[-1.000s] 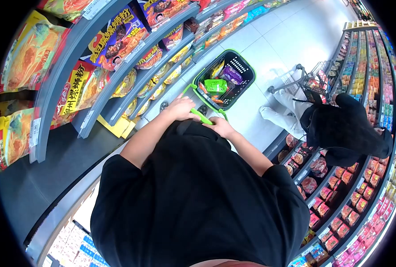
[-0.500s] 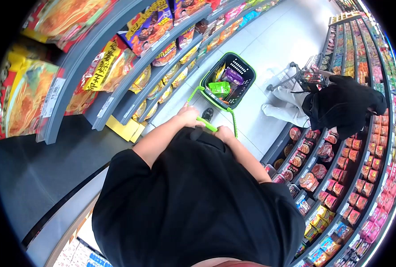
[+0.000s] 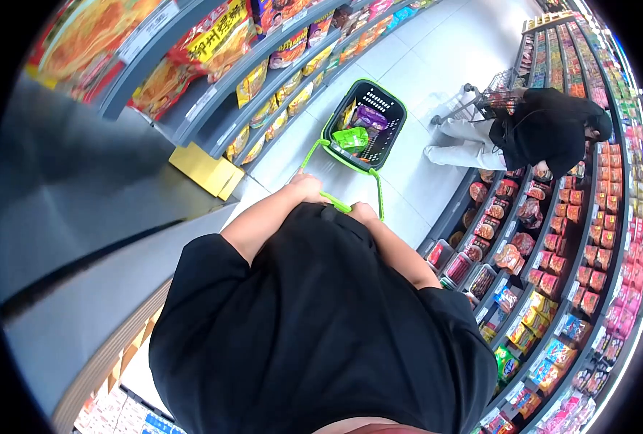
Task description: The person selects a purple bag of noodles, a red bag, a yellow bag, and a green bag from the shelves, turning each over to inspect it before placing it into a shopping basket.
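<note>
A black shopping basket (image 3: 387,155) with a green rim stands on the floor ahead of me. Its long green handle (image 3: 336,203) reaches back to my waist. My left hand (image 3: 307,188) is closed around the handle's left part, and my right hand (image 3: 364,213) grips it farther right. Inside the basket lie a green packet (image 3: 350,139), a purple packet (image 3: 370,118) and a yellow one (image 3: 348,114). Something orange shows in part beneath them; its kind is hidden.
Shelves with bagged noodles (image 3: 220,40) line the left, with a yellow block (image 3: 204,172) at their foot. On the right, shelves hold cup noodles (image 3: 509,257) and many packets. A person in black (image 3: 553,134) bends toward those shelves beside a shopping cart (image 3: 498,98).
The left shelves have slid back past me and the view has turned slightly. Both hands keep their hold on the handle. The shoe seen below the basket earlier is now out of sight.
</note>
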The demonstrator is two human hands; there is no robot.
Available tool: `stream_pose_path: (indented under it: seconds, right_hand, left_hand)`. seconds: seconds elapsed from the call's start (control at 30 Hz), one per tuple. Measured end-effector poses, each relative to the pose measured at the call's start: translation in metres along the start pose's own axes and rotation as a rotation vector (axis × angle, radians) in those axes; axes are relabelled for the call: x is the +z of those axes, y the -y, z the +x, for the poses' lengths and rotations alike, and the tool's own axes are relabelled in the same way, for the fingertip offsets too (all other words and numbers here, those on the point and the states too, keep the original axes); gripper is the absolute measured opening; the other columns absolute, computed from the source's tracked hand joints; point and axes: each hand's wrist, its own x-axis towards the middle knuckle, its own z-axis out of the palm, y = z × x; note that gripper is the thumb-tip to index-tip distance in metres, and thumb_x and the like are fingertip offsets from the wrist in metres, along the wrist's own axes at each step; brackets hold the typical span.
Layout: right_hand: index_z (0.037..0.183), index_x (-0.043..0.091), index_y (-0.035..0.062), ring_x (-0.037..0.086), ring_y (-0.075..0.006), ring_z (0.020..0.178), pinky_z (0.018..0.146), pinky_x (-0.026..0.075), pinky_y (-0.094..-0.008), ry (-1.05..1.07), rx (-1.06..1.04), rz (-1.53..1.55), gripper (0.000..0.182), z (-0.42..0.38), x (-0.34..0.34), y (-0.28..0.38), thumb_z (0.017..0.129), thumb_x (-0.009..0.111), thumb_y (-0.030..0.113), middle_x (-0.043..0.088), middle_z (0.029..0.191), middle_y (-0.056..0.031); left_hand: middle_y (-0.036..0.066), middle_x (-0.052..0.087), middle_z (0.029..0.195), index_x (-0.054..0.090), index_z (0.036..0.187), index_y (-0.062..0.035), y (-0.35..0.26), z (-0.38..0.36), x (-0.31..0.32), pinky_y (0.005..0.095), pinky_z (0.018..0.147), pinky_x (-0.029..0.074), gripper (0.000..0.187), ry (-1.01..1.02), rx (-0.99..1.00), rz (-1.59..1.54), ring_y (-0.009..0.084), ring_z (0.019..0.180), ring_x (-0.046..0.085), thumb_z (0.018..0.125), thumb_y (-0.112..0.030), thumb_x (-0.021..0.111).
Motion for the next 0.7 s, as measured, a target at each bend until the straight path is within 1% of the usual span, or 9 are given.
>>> stream_pose_path:
  seconds: [0.07, 0.13, 0.17, 0.23, 0.33, 0.4, 0.47, 0.53, 0.7]
  right_hand:
    - [0.102, 0.077, 0.0039, 0.069, -0.0412, 0.105, 0.093, 0.054, -0.0473, 0.019, -0.026, -0.039, 0.05, -0.002, 0.031, -0.005, 0.085, 0.06, 0.047, 0.072, 0.107, -0.0258]
    - [0.11, 0.077, 0.0041, 0.067, -0.039, 0.113, 0.096, 0.054, -0.0455, 0.091, 0.028, 0.033, 0.051, -0.011, 0.061, -0.006, 0.083, 0.063, 0.045, 0.071, 0.116, -0.0254]
    - [0.11, 0.077, 0.0041, 0.067, -0.039, 0.113, 0.096, 0.054, -0.0455, 0.093, 0.018, 0.029, 0.051, -0.016, 0.076, -0.006, 0.083, 0.063, 0.045, 0.071, 0.116, -0.0254]
    - [0.107, 0.077, 0.003, 0.068, -0.039, 0.112, 0.097, 0.053, -0.0459, 0.096, 0.011, 0.02, 0.048, -0.031, 0.112, -0.005, 0.082, 0.063, 0.042, 0.07, 0.116, -0.0261]
    - [0.104, 0.077, 0.0021, 0.068, -0.039, 0.111, 0.097, 0.053, -0.0462, 0.109, -0.047, 0.028, 0.047, -0.066, 0.154, -0.001, 0.082, 0.063, 0.041, 0.071, 0.114, -0.0263]
    - [0.103, 0.077, 0.0018, 0.069, -0.0386, 0.11, 0.095, 0.053, -0.0458, 0.111, -0.031, 0.065, 0.05, -0.085, 0.184, 0.005, 0.081, 0.064, 0.044, 0.071, 0.112, -0.0256]
    - [0.105, 0.078, 0.0047, 0.069, -0.0384, 0.11, 0.095, 0.053, -0.0454, 0.135, -0.034, 0.045, 0.052, -0.103, 0.203, 0.013, 0.081, 0.064, 0.048, 0.072, 0.112, -0.0243]
    - [0.106, 0.078, 0.0084, 0.068, -0.0387, 0.112, 0.095, 0.053, -0.046, 0.13, -0.043, 0.034, 0.054, -0.112, 0.228, 0.015, 0.081, 0.064, 0.054, 0.073, 0.112, -0.0226]
    - [0.108, 0.078, 0.0087, 0.068, -0.0395, 0.11, 0.095, 0.053, -0.0472, 0.085, -0.078, 0.034, 0.058, -0.15, 0.254, 0.034, 0.083, 0.063, 0.058, 0.073, 0.111, -0.0219]
  left_hand:
    - [0.018, 0.073, 0.112, 0.078, 0.105, -0.0067, -0.003, -0.017, 0.021, 0.058, 0.118, 0.028, 0.075, 0.015, -0.024, -0.002, 0.0354, 0.118, 0.064, 0.084, -0.075, 0.058]
    - [0.018, 0.073, 0.114, 0.078, 0.105, -0.0068, -0.004, -0.035, 0.05, 0.0576, 0.119, 0.028, 0.07, 0.026, -0.023, 0.025, 0.0351, 0.118, 0.064, 0.086, -0.071, 0.057]
    - [0.018, 0.073, 0.114, 0.078, 0.105, -0.0068, -0.007, -0.046, 0.061, 0.0576, 0.119, 0.028, 0.07, 0.024, -0.034, 0.022, 0.0351, 0.118, 0.064, 0.086, -0.071, 0.057]
    - [0.017, 0.07, 0.124, 0.077, 0.112, -0.0065, -0.016, -0.073, 0.087, 0.0547, 0.122, 0.022, 0.072, 0.099, -0.08, -0.001, 0.0329, 0.129, 0.057, 0.086, -0.071, 0.059]
    - [0.017, 0.07, 0.124, 0.076, 0.114, -0.0063, -0.026, -0.109, 0.138, 0.0545, 0.122, 0.022, 0.074, 0.071, -0.093, 0.011, 0.0334, 0.132, 0.055, 0.087, -0.072, 0.057]
    - [0.016, 0.071, 0.121, 0.075, 0.116, -0.0056, -0.029, -0.139, 0.164, 0.0546, 0.122, 0.023, 0.076, 0.024, -0.084, 0.012, 0.0335, 0.128, 0.057, 0.087, -0.073, 0.055]
    - [0.017, 0.072, 0.113, 0.077, 0.107, -0.0075, -0.028, -0.165, 0.189, 0.056, 0.12, 0.026, 0.073, -0.041, -0.056, -0.01, 0.0341, 0.121, 0.06, 0.086, -0.074, 0.056]
    - [0.017, 0.072, 0.112, 0.077, 0.105, -0.0072, -0.027, -0.182, 0.214, 0.0567, 0.119, 0.027, 0.07, -0.108, -0.061, 0.01, 0.0347, 0.12, 0.061, 0.086, -0.072, 0.057]
    - [0.016, 0.073, 0.111, 0.077, 0.106, -0.009, -0.032, -0.233, 0.226, 0.0546, 0.117, 0.031, 0.055, -0.041, -0.081, 0.002, 0.0349, 0.117, 0.063, 0.087, -0.059, 0.063]
